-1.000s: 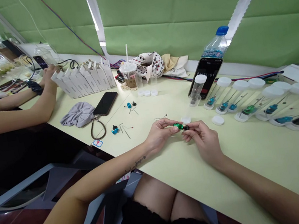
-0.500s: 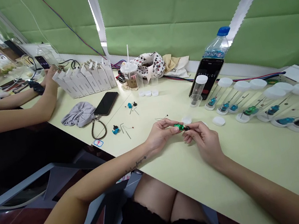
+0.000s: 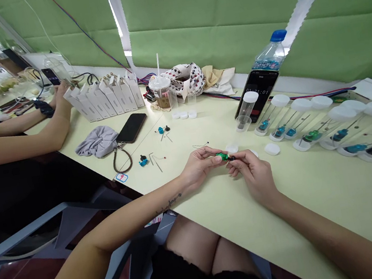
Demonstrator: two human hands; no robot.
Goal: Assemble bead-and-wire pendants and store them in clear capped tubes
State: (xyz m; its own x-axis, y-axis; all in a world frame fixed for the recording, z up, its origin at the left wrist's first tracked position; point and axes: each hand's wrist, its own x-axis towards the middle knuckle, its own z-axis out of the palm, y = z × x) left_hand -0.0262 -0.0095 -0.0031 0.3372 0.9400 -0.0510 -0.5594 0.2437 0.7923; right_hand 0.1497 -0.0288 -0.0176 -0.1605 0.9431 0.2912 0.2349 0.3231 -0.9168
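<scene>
- A small, bright green piece (image 3: 223,156) is shining with a glossy surface and is showing only partly, the fingers of the left hand (image 3: 198,169) covering its near end.
- It is lying nearly level, tilting slightly down toward the right hand (image 3: 253,173), and is being pinched above the pale table top (image 3: 352,197).
- A smaller black piece (image 3: 231,158) is sitting at the green piece's right end, in line with it; whether the two are joined is staying hidden.
- The black piece is looking dark and stubby, and the right fingertips are gripping it and hiding its far side.
</scene>
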